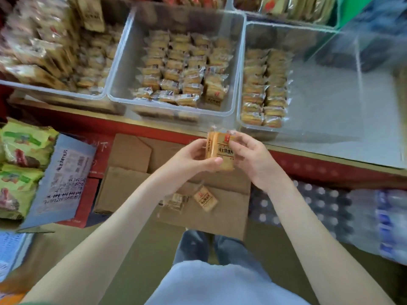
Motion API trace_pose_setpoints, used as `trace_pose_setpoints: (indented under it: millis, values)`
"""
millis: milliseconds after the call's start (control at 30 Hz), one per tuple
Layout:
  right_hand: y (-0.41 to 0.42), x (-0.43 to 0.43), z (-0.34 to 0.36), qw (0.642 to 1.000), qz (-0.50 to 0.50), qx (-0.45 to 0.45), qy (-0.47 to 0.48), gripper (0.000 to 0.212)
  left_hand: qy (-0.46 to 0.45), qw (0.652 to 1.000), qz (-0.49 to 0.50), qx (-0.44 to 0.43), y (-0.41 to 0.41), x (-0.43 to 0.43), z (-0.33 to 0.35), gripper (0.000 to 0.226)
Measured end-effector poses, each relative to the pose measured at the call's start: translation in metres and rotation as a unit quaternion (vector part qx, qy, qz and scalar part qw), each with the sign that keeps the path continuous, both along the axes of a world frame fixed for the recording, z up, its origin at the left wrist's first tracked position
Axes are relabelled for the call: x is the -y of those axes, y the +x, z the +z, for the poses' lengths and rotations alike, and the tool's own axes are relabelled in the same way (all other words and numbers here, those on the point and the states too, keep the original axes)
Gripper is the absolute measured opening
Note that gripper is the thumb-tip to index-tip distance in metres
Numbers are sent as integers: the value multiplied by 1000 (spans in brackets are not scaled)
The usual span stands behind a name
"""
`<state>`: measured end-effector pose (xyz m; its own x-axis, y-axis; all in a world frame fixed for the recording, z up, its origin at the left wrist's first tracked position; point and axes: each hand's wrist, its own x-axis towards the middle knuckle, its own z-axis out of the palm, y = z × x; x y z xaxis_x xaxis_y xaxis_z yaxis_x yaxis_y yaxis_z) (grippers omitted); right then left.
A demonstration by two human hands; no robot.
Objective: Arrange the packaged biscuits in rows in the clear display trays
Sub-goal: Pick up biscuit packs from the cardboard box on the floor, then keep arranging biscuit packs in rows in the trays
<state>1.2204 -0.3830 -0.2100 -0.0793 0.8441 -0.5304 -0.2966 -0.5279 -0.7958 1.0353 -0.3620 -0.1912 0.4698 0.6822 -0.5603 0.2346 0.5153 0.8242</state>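
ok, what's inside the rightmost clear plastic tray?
Inside the rightmost clear plastic tray: two rows of clear-wrapped golden biscuit packets along its left wall; the remaining floor shows bare. Whether more packets lie beneath them cannot be seen.

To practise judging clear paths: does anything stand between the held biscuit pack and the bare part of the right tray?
Nothing visible does. The left hand and right hand hold the pack before the tray; its top is open, so only its front wall must be lifted over.
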Motion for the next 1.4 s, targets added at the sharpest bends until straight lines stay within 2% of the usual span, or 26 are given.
trace_pose_setpoints:
  millis: [67, 200, 333, 467, 567, 700, 800, 833, 900, 967, 1033, 1100, 1233, 1300, 1400]
  values:
    - [23, -4, 19, 998, -24, -51, -5, 32, 12, 999, -22, 26, 25, -13, 13, 68]
    - [64, -10, 39, 985, -121, -123, -9, 27, 70, 994, -49, 63, 72, -30, 27, 47]
    - [100, -17, 42, 974, -169, -152, -5, 28, 120, 991, -12, 60, 117, -44, 30, 28]
    - [129, -28, 27, 973, -195, -126, 15, 29, 135, 989, 62, -23, 160, -51, 24, 9]
    - [147, -40, 16, 971, -206, -119, 26, 24, 245, 956, 61, -150, 183, -59, 16, 10]
    - [176, -73, 5, 979, -195, -17, 55, 18, 377, 897, -3, -233, 203, -84, -3, 14]
    - [197, -106, -5, 968, -202, 134, 60, 26, 414, 850, -105, -309, 208, -110, -21, 28]
    - [205, -118, -10, 953, -208, 214, 57, 30, 417, 833, -148, -331, 208, -118, -27, 39]
    - [218, -145, -24, 894, -191, 403, 47, 29, 421, 784, -243, -385, 206, -132, -36, 63]
    - [225, -169, -41, 849, -153, 505, 32, 27, 414, 739, -319, -425, 205, -145, -46, 76]
    - [225, -192, -60, 840, -126, 527, -1, 32, 395, 714, -364, -449, 204, -153, -57, 81]
    - [222, -210, -73, 865, -140, 481, -36, 38, 383, 704, -383, -460, 205, -156, -65, 82]
    - [218, -228, -85, 905, -154, 397, -16, 37, 388, 704, -374, -462, 205, -155, -62, 79]
    - [217, -226, -88, 913, -147, 380, -20, 44, 429, 712, -334, -445, 201, -151, -54, 73]
    - [218, -219, -86, 904, -141, 404, -26, 60, 544, 740, -192, -345, 186, -143, -40, 55]
